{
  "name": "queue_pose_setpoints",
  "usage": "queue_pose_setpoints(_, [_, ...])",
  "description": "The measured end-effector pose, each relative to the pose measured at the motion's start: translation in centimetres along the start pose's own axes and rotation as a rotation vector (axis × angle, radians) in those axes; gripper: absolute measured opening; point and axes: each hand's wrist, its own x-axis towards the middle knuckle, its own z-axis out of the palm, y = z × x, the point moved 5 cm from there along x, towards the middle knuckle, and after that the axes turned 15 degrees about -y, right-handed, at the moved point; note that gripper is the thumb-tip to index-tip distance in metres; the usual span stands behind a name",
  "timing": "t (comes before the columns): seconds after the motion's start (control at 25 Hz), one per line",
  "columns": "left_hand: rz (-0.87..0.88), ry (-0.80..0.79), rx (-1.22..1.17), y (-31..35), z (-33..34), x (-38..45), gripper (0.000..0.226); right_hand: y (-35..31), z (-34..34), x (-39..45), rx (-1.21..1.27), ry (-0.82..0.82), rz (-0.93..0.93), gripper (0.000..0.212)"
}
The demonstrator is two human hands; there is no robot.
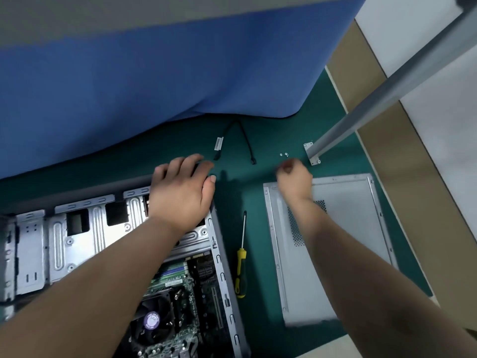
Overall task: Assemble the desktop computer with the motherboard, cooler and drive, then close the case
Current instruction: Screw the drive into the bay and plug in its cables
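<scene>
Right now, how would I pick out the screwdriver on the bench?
Find the open computer case at the left and the grey side panel at the right. On the green mat between them lies the screwdriver, the only yellow-and-black handled tool.

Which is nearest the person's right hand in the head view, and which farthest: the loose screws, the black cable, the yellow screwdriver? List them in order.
From the right hand:
1. Loose screws, just beyond the knuckles, beside the metal post's foot.
2. Black cable, farther to its left on the green mat.
3. Yellow screwdriver, back toward the person, between case and side panel.
</scene>
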Motion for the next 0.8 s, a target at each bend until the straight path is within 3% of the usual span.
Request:
queue_pose_setpoints(0.2, [0.003,-0.227,-0.292,-0.3,-1.7,0.1,0.040,-5.2,2.0,-9.4,0.342,-0.195,-0.148,0.003])
queue_pose_setpoints(0.36, [-0.033,-0.005,-0.929,0.8,-3.8,-4.4,0.017,-7.8,4.1,-15.9,0.541,-0.367,-0.263,0.012])
queue_pose_setpoints(0.52, [-0.153,-0.083,-1.468,1.3,-2.4,-10.7,0.010,-8.0,5.8,-20.1,0.570,-0.461,-0.247,0.011])
queue_pose_setpoints(0.68, [-0.081,-0.198,-1.663,-0.7,-1.7,-13.8,0.012,-8.3,6.6,-22.7,0.640,-0.604,-0.158,0.023])
queue_pose_setpoints(0.8, [0.001,-0.293,-1.720,-1.3,-1.7,-14.9,0.015,-8.4,6.6,-23.5,0.575,-0.669,-0.108,0.019])
